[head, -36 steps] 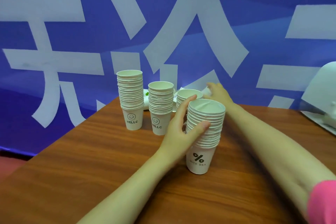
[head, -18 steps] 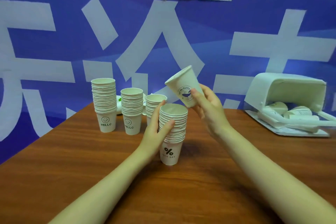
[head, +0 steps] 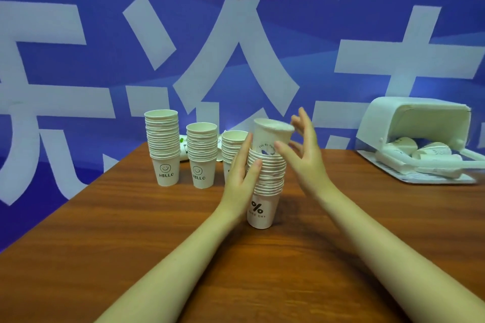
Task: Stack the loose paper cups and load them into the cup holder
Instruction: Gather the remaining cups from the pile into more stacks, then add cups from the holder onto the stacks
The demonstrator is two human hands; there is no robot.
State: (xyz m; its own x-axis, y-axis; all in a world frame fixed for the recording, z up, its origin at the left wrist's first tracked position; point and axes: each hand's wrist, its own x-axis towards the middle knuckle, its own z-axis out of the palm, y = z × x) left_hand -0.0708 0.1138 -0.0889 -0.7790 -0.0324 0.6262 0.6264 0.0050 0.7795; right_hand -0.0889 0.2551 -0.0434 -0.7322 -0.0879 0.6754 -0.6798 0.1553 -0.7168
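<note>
We read "HELLO" on 2 far-left stacks (head: 164,147) and "% NICE DAY" on the near stack (head: 265,191), which our left hand (head: 241,178) steadies with straight fingers, while the top cup (head: 271,136) sits in it just beside our right hand's (head: 305,157) spread fingers.

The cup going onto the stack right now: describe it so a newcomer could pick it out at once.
On the wooden table, four cup stacks stand; take the nearest stack, marked with a percent sign, between the left hand and right hand. The top cup sits tilted and only partly seated, unlike the snugly nested cups below.
</note>
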